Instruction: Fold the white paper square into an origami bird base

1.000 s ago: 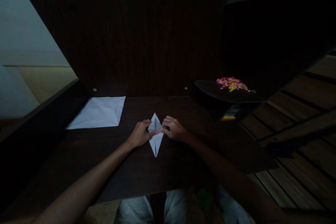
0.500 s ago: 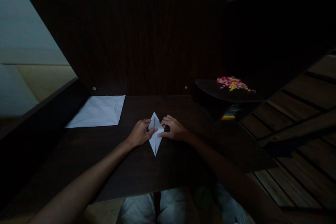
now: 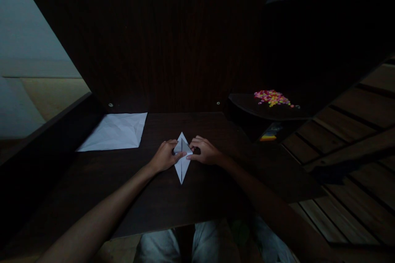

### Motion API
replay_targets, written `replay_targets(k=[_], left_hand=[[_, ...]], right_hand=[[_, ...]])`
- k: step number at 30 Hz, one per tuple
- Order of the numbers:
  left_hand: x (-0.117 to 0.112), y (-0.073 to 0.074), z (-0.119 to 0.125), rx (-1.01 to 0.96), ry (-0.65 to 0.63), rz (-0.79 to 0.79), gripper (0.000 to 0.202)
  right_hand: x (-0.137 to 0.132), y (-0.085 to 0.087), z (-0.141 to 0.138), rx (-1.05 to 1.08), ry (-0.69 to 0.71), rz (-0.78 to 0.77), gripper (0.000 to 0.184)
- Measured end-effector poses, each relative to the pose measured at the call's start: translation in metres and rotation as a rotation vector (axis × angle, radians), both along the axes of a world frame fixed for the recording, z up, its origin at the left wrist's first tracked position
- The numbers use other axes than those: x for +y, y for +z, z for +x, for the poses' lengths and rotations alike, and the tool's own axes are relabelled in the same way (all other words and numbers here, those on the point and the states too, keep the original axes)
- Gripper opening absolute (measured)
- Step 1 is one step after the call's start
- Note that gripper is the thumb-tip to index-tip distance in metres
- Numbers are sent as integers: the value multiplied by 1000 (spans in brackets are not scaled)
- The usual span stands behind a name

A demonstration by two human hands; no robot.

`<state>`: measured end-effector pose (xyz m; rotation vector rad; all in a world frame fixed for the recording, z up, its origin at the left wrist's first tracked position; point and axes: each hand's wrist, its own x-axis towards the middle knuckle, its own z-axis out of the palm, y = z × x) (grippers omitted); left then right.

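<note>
Head view: our left hand [image 3: 165, 157] and right hand [image 3: 205, 151], each grip narrow, pinch folded paper [image 3: 185, 164] inside the bench's [image 3: 148, 209] front edge.

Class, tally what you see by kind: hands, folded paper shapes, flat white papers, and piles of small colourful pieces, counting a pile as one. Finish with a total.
Hands: 2, the left hand and the right hand
Folded paper diamond: 1
Flat, creased white paper: 1 visible
Pile of colourful pieces: 1
Total: 5

Folded white paper [image 3: 184, 164], diamond-shaped, dark centre seam, on desktop [image 3: 160, 199].
</note>
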<state>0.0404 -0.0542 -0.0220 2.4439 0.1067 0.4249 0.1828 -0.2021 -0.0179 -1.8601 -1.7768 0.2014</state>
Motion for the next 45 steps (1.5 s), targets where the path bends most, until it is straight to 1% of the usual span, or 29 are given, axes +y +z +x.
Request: replay_targets(k=[2,4,11,19,23,28,30,33,35,37,39,41,45], left_hand=[[1,0,1,5,-10,8,14],[1,-1,1,-5,-16,18,14],[3,-4,2,-12,-41,26,13],[3,-6,2,-3,-3,51,14],[2,-5,2,19,7,49,14],[0,-1,0,32,-2,21,15],[0,0,-1,26,5,29,15],[-1,-1,-3,27,57,98,19],[-1,-3,-3,34,88,151,24],[-1,-4,-3,35,91,189,27],[0,-6,-3,23,81,205,27],[0,-6,-3,13,71,208,27],[0,-4,-3,7,63,194,29]], right_hand=[[-1,1,3,5,22,1,11],[-2,1,4,6,31,9,4],[-1,-2,5,7,20,44,7],[-1,-6,4,-11,-5,48,18],[0,-5,1,-21,-27,23,33],[-3,2,-5,-45,-38,-56,53],[-6,5,-5,-57,-29,-68,54],[-9,6,0,-36,-61,22,45],[-10,6,4,-26,-109,102,32],[-10,4,6,-29,-113,134,19],[-9,1,6,-44,-73,110,12],[-8,-1,5,-69,-51,69,11],[-8,-1,2,-109,-90,-36,13]])
